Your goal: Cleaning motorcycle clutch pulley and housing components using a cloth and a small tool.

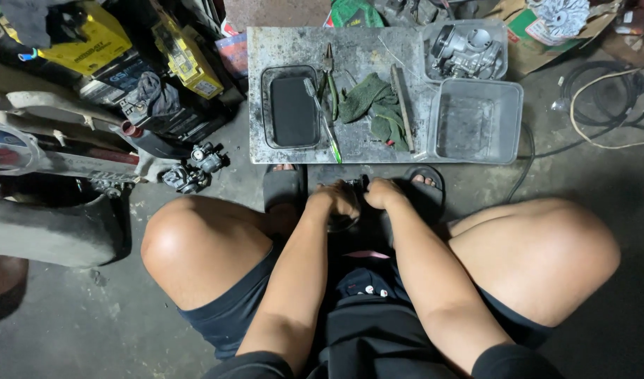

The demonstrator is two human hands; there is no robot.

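Head view, looking straight down between two bare knees of a person squatting on a concrete floor (76,330). At centre, left hand (338,200) and right hand (384,193) pressed together, fingers of both curled tight around a small dark metal part (351,186), mostly hidden. Directly at 12 o'clock from the hands, a low grey metal slab serving as counter (294,45). On it, from 9 toward 3 o'clock: black tray of dark liquid (292,109), toothbrush (322,119) across its edge, pliers (329,74), green rag (375,105), file (402,105), empty clear tub (476,119). At 1 o'clock, second tub holding a carburetor (466,50). At 9 o'clock on the floor, another carburetor (194,168).
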